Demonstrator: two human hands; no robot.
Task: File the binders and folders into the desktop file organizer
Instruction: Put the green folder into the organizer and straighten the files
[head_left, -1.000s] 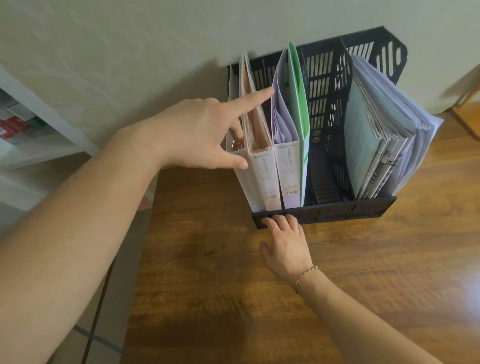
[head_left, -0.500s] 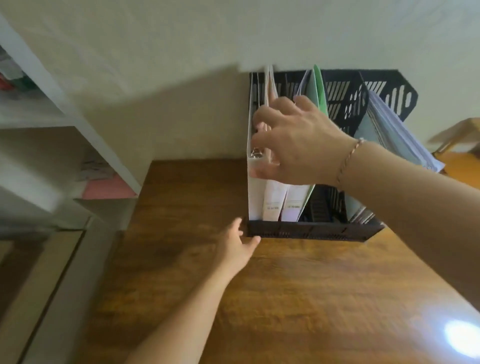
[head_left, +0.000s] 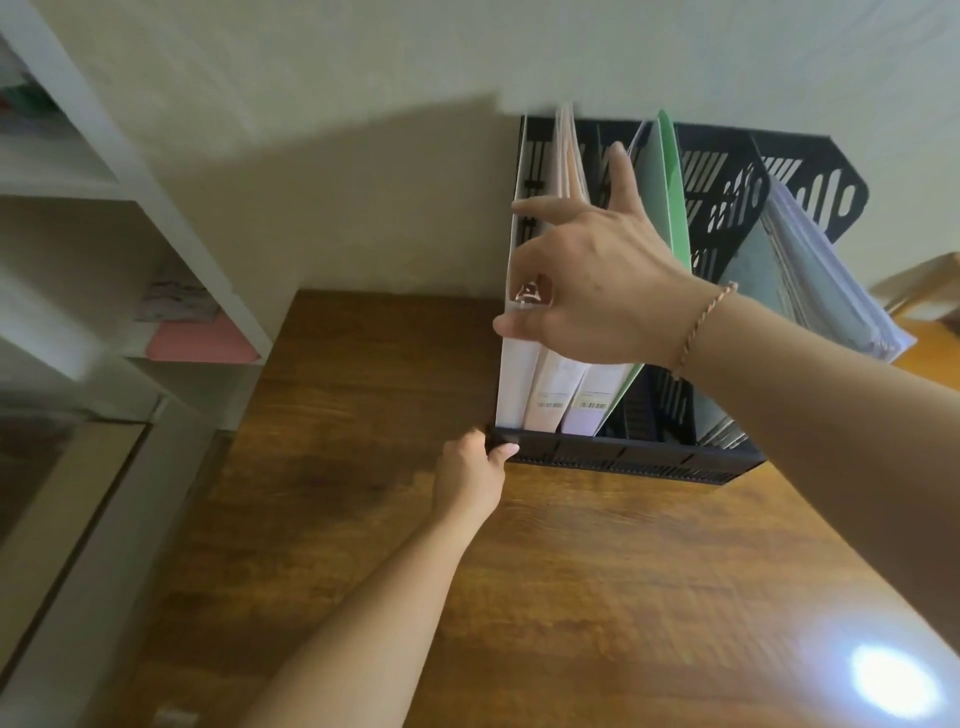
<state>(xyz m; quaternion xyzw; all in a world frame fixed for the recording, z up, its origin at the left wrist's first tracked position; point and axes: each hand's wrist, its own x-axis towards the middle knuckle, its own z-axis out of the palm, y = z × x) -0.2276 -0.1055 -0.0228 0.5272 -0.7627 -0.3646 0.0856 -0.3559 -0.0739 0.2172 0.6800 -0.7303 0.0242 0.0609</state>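
A black desktop file organizer stands on the wooden desk against the wall. Its left compartment holds a white binder, a pink binder, a lilac binder and a green folder, all upright. A thick stack of papers and sleeves leans in the right compartment. The middle compartment looks bare. My right hand, fingers spread, lies over the binders' front edges, thumb on the white one. My left hand grips the organizer's front left corner.
A white shelf unit stands left of the desk, with a pink item on one shelf. A light wooden piece of furniture shows at the right edge. A bright light reflects off the desk at bottom right.
The hands swapped places: my right hand rose from the organizer's front rim to the binders, my left hand dropped from the binders to the front left corner. The view shifted left.
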